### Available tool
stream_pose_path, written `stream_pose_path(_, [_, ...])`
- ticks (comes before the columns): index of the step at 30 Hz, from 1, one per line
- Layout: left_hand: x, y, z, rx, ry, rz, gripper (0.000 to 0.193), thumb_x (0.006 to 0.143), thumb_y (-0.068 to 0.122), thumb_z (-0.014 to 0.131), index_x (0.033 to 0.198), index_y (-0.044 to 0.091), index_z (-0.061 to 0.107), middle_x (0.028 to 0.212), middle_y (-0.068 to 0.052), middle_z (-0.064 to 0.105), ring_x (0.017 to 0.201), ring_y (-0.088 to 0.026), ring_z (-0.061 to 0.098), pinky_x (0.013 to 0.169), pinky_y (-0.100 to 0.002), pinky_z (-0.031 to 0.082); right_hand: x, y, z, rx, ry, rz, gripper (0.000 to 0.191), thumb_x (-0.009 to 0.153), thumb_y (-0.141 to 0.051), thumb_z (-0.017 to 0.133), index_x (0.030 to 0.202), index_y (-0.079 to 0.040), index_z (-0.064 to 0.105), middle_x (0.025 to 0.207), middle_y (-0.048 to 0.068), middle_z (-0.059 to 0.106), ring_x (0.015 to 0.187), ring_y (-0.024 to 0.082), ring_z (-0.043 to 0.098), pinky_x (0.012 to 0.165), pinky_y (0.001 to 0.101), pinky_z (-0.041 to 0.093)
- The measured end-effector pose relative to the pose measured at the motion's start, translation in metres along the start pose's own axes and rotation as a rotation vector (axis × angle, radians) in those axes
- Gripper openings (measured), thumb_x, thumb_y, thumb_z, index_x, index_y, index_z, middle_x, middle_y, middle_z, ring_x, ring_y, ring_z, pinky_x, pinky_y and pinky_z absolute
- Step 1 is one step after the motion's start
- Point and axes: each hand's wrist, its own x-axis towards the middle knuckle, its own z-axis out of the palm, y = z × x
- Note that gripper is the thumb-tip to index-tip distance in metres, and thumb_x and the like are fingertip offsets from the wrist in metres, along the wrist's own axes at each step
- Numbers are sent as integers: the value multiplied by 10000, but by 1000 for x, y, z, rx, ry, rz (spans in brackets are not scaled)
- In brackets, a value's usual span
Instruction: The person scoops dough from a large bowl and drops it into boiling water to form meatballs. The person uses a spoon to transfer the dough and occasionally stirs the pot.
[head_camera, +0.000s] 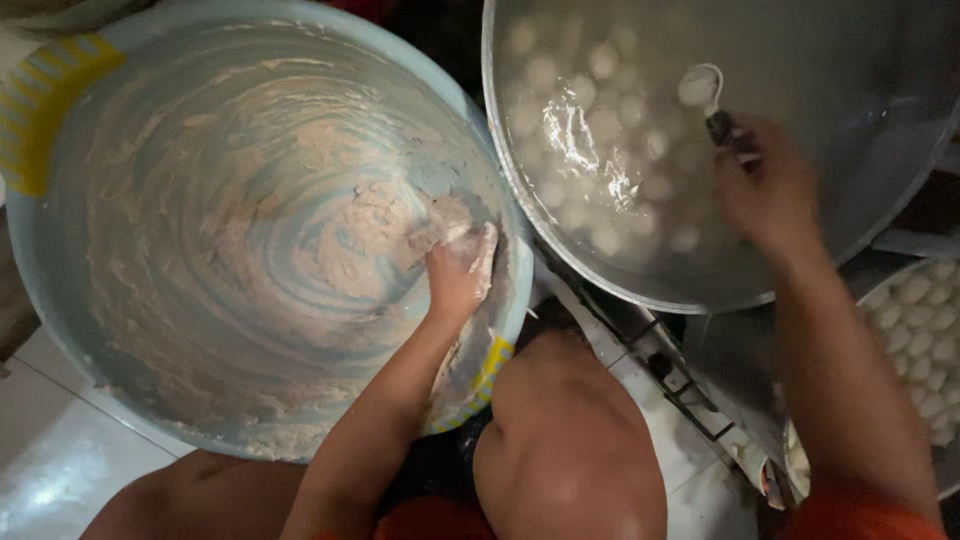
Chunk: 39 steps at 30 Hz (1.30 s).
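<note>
Head view: the left hand (458, 268) is closing around a lump of pale paste (440, 228) at about 3 o'clock inside the wide blue basin (60, 250), whose wall is smeared with the same mix. The paste is looking soft, wet and sticky, likely best scooped with cupped fingers from underneath. The right hand (765, 190) is gripping the dark handle of a spoon (705, 95), its bowl carrying one white ball at about 12 o'clock over the metal pot (880, 90), where many balls (600, 130) are floating in water. More balls are lying on a tray (925, 330) at 4 o'clock.
</note>
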Motion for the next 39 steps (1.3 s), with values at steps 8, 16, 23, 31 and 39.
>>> stream_pose_path(8, [-3, 61, -16, -21, 18, 132, 258, 889, 214, 762, 751, 45, 625, 671, -130, 633, 567, -287, 605, 571, -407, 508, -60, -61, -13, 309, -264, 314, 302, 1078, -83, 522, 1369, -55, 601, 1002, 133, 674, 737, 190, 604, 598, 357, 511])
stream_pose_path(16, [-1, 66, -15, 261, -60, 414, 215, 719, 165, 819, 761, 42, 647, 688, -169, 655, 636, -375, 647, 578, -452, 517, -93, -135, 30, 323, -438, -83, 401, 942, -77, 649, 1340, -39, 617, 989, 94, 729, 726, 114, 645, 598, 282, 535])
stream_pose_path(23, [5, 10, 2, 201, -96, 278, 151, 687, 102, 791, 759, 15, 690, 734, -216, 672, 670, -381, 681, 654, -434, 545, -76, -125, 34, 352, -711, 176, 386, 949, -101, 608, 1331, -112, 659, 796, 73, 732, 581, 113, 582, 500, 290, 473])
stream_pose_path(31, [5, -57, 5, 285, 45, -189, 337, 869, 285, 785, 759, -24, 709, 672, -199, 674, 626, -379, 651, 632, -459, 501, -16, -57, 21, 410, -270, 247, 301, 1029, -67, 519, 1308, -56, 633, 837, 96, 631, 646, 155, 589, 555, 323, 502])
stream_pose_path(39, [10, -19, -4, 210, -21, 471, 187, 1060, 126, 562, 1052, 1, 701, 759, -149, 644, 652, -339, 619, 629, -450, 481, 23, -1, 7, -200, 104, -175, 196, 1109, -66, 621, 1291, 5, 619, 1080, 155, 687, 861, 184, 654, 737, 362, 534])
